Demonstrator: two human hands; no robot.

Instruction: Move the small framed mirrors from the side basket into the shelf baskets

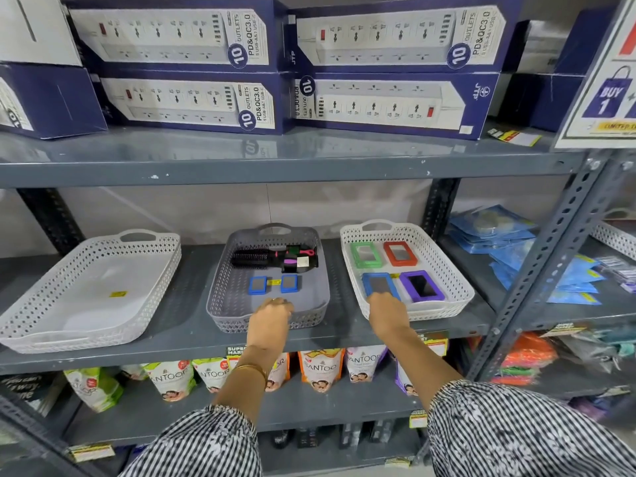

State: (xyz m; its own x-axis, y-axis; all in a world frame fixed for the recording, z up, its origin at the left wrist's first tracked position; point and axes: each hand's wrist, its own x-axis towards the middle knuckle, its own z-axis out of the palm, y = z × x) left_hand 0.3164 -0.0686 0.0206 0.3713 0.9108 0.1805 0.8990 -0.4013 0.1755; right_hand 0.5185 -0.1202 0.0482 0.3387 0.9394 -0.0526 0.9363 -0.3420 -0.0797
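On the middle shelf a grey basket (220, 297) holds two small blue framed mirrors (257, 285) (289, 283) behind a black hair brush (251, 258). My left hand (272, 315) hangs over this basket's front rim with its fingers curled down; what they hold is hidden. To the right, a white basket (461, 280) holds a green framed mirror (366, 255), a red one (400, 253), a purple one (422, 286) and a larger blue framed mirror (380, 285). My right hand (387, 309) covers and grips the near end of that larger blue mirror.
An empty white basket (44, 287) stands at the left of the same shelf. Boxed power strips (179, 101) fill the shelf above. Blue packets (495, 235) lie to the right, behind a slotted steel upright (550, 256). Soap pouches (320, 368) line the shelf below.
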